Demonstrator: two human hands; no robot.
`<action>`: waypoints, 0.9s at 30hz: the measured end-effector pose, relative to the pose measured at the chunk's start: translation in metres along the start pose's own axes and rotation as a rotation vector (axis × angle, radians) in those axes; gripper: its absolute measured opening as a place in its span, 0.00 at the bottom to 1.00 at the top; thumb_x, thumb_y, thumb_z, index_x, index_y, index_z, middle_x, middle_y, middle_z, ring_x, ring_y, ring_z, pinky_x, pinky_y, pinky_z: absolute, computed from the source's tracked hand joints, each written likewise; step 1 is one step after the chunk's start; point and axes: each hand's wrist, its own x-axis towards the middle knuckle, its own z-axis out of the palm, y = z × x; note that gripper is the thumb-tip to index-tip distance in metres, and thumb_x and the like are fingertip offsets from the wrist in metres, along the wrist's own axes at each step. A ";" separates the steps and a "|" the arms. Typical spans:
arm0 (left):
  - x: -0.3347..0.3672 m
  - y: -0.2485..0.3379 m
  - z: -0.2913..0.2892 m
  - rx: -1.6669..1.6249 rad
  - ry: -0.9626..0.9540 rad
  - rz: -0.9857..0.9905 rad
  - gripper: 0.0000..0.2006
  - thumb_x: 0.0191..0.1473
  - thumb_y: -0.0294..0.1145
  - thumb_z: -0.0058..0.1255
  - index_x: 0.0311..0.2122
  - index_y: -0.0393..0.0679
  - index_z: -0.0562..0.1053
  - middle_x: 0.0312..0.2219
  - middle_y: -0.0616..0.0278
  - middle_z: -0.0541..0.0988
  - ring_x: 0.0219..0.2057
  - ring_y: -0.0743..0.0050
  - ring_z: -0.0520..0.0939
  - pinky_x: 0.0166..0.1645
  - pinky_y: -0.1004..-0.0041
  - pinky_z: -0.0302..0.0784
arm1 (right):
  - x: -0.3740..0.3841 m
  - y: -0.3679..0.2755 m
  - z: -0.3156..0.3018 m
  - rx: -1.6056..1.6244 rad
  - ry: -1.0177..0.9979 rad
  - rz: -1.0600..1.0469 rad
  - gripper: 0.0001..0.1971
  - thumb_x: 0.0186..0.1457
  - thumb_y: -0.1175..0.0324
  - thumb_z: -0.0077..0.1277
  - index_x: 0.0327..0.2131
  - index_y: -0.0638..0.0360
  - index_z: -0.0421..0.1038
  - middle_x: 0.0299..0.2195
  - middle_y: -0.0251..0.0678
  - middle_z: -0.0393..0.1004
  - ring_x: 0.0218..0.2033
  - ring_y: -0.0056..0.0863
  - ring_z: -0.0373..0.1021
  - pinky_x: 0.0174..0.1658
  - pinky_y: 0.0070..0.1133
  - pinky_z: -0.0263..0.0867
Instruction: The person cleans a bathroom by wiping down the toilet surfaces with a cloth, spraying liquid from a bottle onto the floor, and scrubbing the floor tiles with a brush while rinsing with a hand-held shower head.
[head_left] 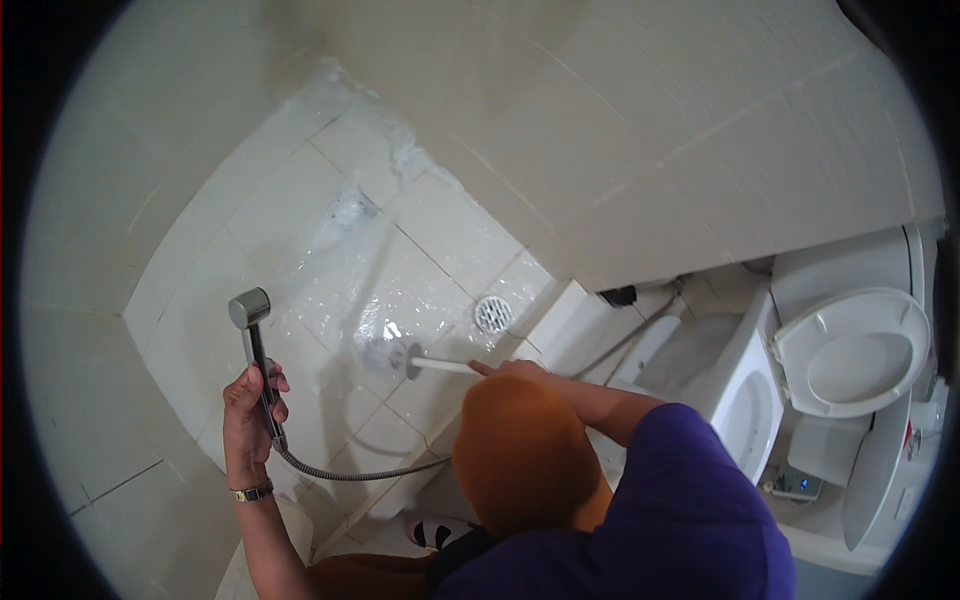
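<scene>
My left hand [258, 405] is wrapped round the dark handle of a chrome hand-held sprayer [252, 310], held upright over the tiled floor. A metal hose [365, 475] curves from its lower end to the right and passes behind my orange-clad knee [525, 445]. Past that knee, my right hand [520, 370] grips the white handle of a toilet brush [445, 366]; the knee hides part of this hand. A grey round guard sits on the brush, and its blurred whitish head [383, 354] is down at the wet floor. Whether water leaves the sprayer is hard to tell.
Water and foam [405, 155] lie on the floor tiles and along the wall's foot. A round drain [493, 314] is set near the low white ledge [550, 318]. To the right stands a toilet [745, 430] with its seat [850, 355] raised. Tiled walls enclose the corner.
</scene>
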 end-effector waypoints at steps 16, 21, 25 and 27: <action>0.078 -0.054 0.093 0.214 -0.430 -0.265 0.18 0.52 0.44 0.51 0.27 0.35 0.74 0.19 0.64 0.75 0.13 0.86 0.66 0.18 0.83 0.62 | -0.061 -0.030 -0.042 -0.160 -0.276 -0.093 0.24 0.54 0.62 0.39 0.56 0.37 0.54 0.27 0.41 0.73 0.28 0.40 0.72 0.31 0.33 0.68; 0.082 -0.057 0.104 0.159 -0.410 -0.210 0.17 0.51 0.44 0.51 0.27 0.36 0.74 0.20 0.65 0.74 0.14 0.86 0.66 0.19 0.84 0.61 | -0.087 0.045 -0.122 -0.407 -0.162 0.068 0.22 0.48 0.70 0.42 0.50 0.40 0.64 0.35 0.33 0.73 0.39 0.32 0.71 0.37 0.31 0.68; 0.074 -0.053 0.082 0.134 -0.318 -0.138 0.18 0.52 0.45 0.50 0.30 0.36 0.74 0.21 0.66 0.74 0.15 0.86 0.66 0.19 0.85 0.61 | -0.094 0.048 -0.196 -0.606 -0.167 0.286 0.15 0.47 0.68 0.45 0.40 0.48 0.72 0.36 0.35 0.75 0.37 0.34 0.73 0.38 0.30 0.69; 0.068 -0.055 0.080 0.132 -0.304 -0.116 0.18 0.52 0.45 0.50 0.31 0.36 0.74 0.21 0.66 0.74 0.15 0.86 0.66 0.19 0.85 0.61 | -0.095 0.067 -0.180 -0.736 0.019 0.408 0.10 0.48 0.68 0.44 0.34 0.56 0.74 0.33 0.40 0.75 0.33 0.36 0.74 0.37 0.30 0.69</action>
